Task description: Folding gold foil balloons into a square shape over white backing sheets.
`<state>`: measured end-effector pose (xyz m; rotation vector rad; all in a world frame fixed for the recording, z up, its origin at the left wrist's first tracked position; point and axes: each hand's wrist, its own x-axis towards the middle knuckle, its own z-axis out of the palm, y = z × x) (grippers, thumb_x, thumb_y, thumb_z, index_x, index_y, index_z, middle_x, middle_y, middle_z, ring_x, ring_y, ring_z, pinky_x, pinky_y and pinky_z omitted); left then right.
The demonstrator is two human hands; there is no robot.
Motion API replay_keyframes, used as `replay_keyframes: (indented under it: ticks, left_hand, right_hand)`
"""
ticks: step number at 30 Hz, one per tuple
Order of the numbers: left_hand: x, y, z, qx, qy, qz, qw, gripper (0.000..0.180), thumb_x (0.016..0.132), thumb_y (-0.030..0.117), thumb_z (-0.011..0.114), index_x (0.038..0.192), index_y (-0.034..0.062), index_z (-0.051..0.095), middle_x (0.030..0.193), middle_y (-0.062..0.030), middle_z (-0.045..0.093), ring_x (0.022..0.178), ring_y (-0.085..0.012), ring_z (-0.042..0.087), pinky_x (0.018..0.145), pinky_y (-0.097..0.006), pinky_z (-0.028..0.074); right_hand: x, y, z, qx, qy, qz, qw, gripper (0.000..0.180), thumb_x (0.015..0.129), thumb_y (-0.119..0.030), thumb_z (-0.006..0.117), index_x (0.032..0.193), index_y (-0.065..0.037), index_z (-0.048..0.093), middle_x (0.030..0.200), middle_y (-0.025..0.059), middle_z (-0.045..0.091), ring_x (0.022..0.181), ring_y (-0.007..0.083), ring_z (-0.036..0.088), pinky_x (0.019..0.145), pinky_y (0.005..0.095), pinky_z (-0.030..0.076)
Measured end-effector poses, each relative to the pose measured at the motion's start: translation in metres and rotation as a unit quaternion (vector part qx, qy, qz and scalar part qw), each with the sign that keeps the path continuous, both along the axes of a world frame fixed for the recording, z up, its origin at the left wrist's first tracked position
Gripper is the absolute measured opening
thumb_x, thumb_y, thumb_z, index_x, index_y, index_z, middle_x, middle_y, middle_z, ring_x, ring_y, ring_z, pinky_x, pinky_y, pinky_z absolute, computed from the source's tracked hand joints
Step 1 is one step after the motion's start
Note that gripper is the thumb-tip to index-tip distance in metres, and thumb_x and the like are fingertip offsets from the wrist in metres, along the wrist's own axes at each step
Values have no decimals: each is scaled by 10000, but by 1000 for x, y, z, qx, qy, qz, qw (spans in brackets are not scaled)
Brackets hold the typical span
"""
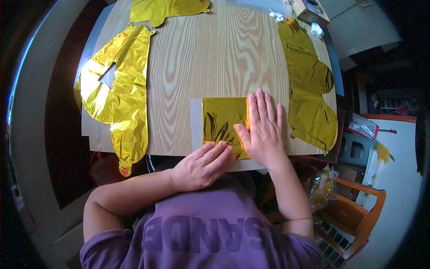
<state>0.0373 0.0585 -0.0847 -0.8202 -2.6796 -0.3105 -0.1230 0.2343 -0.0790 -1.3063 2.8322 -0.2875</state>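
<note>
The person wears a purple short-sleeved T-shirt point(201, 237) with large darker purple block letters printed across the chest — the sleeves end above the elbows, leaving both forearms bare. A thin gold-coloured ring point(204, 158) sits on one finger of the left hand point(201, 167). The right hand point(262, 130) carries no ring that shows, and a faint thin band point(295, 219) circles the right forearm — too fine to make out.

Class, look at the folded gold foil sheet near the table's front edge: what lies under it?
A pale flat sheet shows beneath the folded gold foil. The right hand and left hand press on top, hiding what is under them.
</note>
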Motion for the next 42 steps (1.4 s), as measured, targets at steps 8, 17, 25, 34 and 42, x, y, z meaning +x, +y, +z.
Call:
replay_keyframes:
  ticks: [8,17,25,34,42]
  left_hand:
    - [17,-26,2,55,22,-5,998,476,704,179,649,1129,-24,717,1216,-168,645,1126,-314,629,941,-420,550]
    - [19,-49,20,121,-35,-18,992,344,741,210,727,1008,-8,714,1125,-131,657,1069,-291,637,965,-437,519]
    - [-62,13,41,172,-82,153,970,747,914,471,612,1404,-76,478,1444,-257,484,1382,-398,430,1171,-520,284]
    - [-45,-10,3,7,-115,290,950,1002,945,721,386,1506,-107,322,1587,-299,305,1515,-405,247,1231,-528,100]
    - [-44,-9,11,-4,-141,293,945,999,946,723,383,1502,-105,329,1591,-292,300,1521,-407,230,1226,-553,85]
  right_hand:
    - [1,0,2,14,5,1,1000,779,1019,-498,433,1575,14,243,1646,230,213,1527,387,201,1210,591,113]
    - [2,0,0,6,9,2,1000,791,1004,-518,441,1560,20,276,1629,241,245,1508,413,229,1205,617,124]
    - [-1,-1,2,29,4,3,1000,796,991,-498,475,1569,7,262,1640,236,220,1521,394,204,1211,613,109]
    - [2,-3,7,2,-15,-13,1000,803,975,-485,517,1562,8,279,1635,236,230,1500,448,216,1199,639,102]
    - [2,-2,8,9,-10,-27,1000,815,961,-528,527,1580,-56,285,1637,235,228,1498,462,210,1184,672,95]
